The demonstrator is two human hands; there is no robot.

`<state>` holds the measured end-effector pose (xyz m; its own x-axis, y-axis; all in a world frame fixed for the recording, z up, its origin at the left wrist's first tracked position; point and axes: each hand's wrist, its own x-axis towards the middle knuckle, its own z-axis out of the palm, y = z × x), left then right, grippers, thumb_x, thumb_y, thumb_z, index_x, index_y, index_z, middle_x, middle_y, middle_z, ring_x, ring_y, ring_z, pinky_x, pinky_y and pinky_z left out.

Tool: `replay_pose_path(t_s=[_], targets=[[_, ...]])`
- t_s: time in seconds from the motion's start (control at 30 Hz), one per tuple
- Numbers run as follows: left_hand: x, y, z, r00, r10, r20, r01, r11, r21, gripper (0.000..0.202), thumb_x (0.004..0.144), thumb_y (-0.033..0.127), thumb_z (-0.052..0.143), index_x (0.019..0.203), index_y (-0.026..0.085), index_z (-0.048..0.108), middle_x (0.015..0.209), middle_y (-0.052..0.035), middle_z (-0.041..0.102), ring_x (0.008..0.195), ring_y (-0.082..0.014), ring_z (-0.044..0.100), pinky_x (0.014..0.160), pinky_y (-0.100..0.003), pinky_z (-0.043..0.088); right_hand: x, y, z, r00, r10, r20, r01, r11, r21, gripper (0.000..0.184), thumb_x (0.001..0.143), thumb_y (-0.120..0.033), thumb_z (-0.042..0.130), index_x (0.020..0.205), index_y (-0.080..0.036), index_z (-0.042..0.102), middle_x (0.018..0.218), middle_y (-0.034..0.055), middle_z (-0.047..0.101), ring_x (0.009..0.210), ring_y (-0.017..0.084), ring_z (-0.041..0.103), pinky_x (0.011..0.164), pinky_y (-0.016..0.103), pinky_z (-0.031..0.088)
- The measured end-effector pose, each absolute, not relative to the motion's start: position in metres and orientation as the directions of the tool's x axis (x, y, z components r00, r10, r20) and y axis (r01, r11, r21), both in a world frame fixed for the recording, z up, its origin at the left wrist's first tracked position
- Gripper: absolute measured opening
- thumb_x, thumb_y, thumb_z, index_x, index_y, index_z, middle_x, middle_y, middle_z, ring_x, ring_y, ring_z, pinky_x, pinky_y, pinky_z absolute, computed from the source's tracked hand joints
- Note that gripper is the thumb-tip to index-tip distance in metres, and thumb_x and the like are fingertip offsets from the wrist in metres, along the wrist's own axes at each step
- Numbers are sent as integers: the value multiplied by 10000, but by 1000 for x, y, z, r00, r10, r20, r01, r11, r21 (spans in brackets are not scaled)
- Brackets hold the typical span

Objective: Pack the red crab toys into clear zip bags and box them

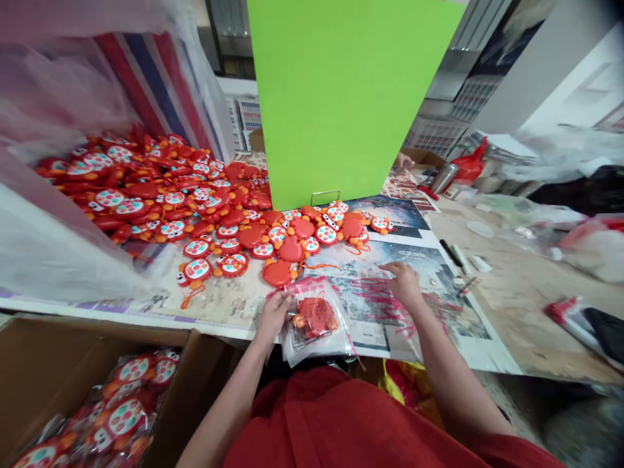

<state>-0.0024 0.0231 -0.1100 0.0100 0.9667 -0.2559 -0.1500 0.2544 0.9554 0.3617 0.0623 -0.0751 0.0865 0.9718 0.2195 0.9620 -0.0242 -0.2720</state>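
Observation:
My left hand point(274, 316) pinches the upper left edge of a clear plastic bag point(342, 331) with a pink top edge. Inside the bag lies a red toy point(316, 315) with orange feet and a cord. The bag rests at the table's front edge, close to my body. To the right, my right hand point(403, 284) is held with its index finger stretched out and holds nothing I can see. Under and beside it are pink strips point(373, 290) on printed sheets; whether they are bag edges I cannot tell. Loose red toys point(277, 273) lie just beyond my left hand.
A large heap of red toys point(166, 195) spills from a white-sided bin point(73, 240) at left. An upright green board point(341, 97) stands behind. At lower left, a cardboard box point(58, 351) contains bagged toys. Pens point(453, 255) lie right; a person's hand point(402, 161) shows beyond the board.

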Motion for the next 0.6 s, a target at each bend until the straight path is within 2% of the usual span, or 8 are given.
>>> replay_pose_path(t_s=[0.07, 0.13, 0.2, 0.27, 0.37, 0.5, 0.6], targets=[[-2, 22, -112, -12, 976, -217, -124, 214, 969, 406, 694, 509, 707, 891, 167, 611, 774, -26, 661, 683, -167, 629, 547, -233, 465, 352, 55, -73, 104, 943, 315, 918, 30, -394, 476, 735, -66, 421, 1073, -169, 740, 1070, 132, 663, 1008, 277, 573, 910, 415, 414], [-1, 19, -115, -30, 983, -182, -120, 177, 977, 401, 715, 513, 693, 913, 174, 616, 777, -23, 657, 678, -162, 624, 575, -242, 481, 329, 48, -73, 69, 938, 340, 844, 127, -521, 383, 799, -148, 434, 1028, -146, 741, 970, 131, 656, 907, 252, 594, 853, 383, 451], [-1, 16, -117, -54, 985, -166, -121, 159, 980, 388, 719, 513, 692, 916, 186, 623, 788, -20, 657, 690, -159, 623, 618, -249, 495, 296, 42, -75, -17, 956, 292, 746, 206, -633, 333, 865, -281, 461, 1014, -152, 730, 929, 118, 662, 832, 233, 606, 799, 362, 474], [-1, 13, -119, -63, 987, -145, -114, 137, 984, 369, 723, 503, 691, 912, 193, 627, 806, -20, 660, 713, -157, 622, 660, -249, 495, 262, 39, -78, -110, 969, 220, 649, 238, -722, 337, 894, -383, 478, 1009, -175, 717, 949, 103, 690, 853, 233, 625, 811, 361, 480], [-2, 12, -119, -19, 996, -89, -117, 86, 989, 348, 761, 494, 658, 922, 190, 606, 782, -8, 638, 695, -151, 602, 646, -239, 475, 224, 46, -81, -207, 972, 109, 494, 200, -846, 342, 886, -434, 502, 1035, -197, 698, 991, 76, 726, 903, 237, 649, 843, 369, 488], [-2, 11, -118, -21, 999, -44, -131, 41, 991, 301, 792, 471, 630, 895, 190, 595, 750, 7, 615, 653, -135, 575, 601, -220, 444, 206, 58, -88, -303, 953, 13, 374, 131, -918, 374, 812, -461, 585, 1043, -187, 694, 938, 56, 743, 834, 227, 663, 800, 361, 511], [3, 9, -122, -51, 998, -34, -134, 26, 991, 277, 785, 442, 652, 883, 183, 626, 748, 1, 630, 623, -127, 563, 577, -215, 431, 212, 55, -100, -275, 961, -37, 354, 65, -933, 397, 745, -485, 661, 1003, -186, 705, 897, 54, 745, 826, 234, 664, 766, 352, 519]])
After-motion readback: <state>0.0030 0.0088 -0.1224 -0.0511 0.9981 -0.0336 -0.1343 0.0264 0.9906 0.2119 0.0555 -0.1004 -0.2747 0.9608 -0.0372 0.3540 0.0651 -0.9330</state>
